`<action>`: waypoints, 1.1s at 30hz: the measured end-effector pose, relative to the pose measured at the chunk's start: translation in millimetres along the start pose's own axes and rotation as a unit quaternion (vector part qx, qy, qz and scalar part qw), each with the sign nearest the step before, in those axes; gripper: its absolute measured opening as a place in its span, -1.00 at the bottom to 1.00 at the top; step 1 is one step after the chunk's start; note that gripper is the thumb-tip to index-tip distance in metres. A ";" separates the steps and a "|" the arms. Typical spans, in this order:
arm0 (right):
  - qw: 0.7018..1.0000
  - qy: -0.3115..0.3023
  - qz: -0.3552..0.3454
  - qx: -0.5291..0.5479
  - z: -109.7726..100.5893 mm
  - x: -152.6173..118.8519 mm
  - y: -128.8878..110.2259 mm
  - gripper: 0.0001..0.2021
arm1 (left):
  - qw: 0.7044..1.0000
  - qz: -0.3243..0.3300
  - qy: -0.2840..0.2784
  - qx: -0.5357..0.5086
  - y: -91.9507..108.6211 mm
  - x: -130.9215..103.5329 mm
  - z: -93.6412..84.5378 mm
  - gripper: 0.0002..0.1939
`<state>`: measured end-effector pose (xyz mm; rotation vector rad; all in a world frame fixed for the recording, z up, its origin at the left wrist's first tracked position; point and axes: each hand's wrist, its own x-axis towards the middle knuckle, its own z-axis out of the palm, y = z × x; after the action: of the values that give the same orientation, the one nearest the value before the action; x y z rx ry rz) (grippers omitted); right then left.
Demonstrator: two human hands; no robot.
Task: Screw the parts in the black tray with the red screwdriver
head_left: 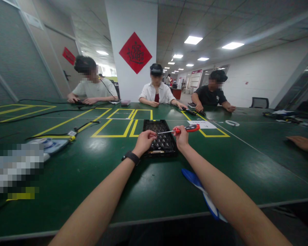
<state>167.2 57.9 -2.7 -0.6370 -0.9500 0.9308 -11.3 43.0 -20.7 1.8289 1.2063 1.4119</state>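
Observation:
My right hand (181, 136) is closed around the red and black handle of a screwdriver (188, 128), whose thin metal shaft points left. At the tip of that shaft, the fingers of my left hand (145, 141) are pinched together. Whatever they hold, if anything, is too small to make out. Beneath both hands lies a black rectangular tray (160, 154) with a raised rim. Rows of small dark parts with light glints fill its inside. A dark band circles my left wrist.
A blue and white flat object (197, 182) lies under my right forearm. Yellow tape (110, 136) marks the green table (92, 171). A white sheet (202, 124) and a white ring (232, 123) sit to the right. Cables run along the left. Three people sit opposite; another person's hand (301, 142) is at right.

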 end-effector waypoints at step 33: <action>0.973 -0.105 -0.054 -0.199 30.3 -35.7 -31.9 -0.56 | 0.989 0.082 -0.105 0.056 21.9 -11.2 0.5 -0.75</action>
<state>142.9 13.3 22.4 -0.8247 -1.3672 0.7236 -4.3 23.1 -8.1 2.1375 1.0675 1.2193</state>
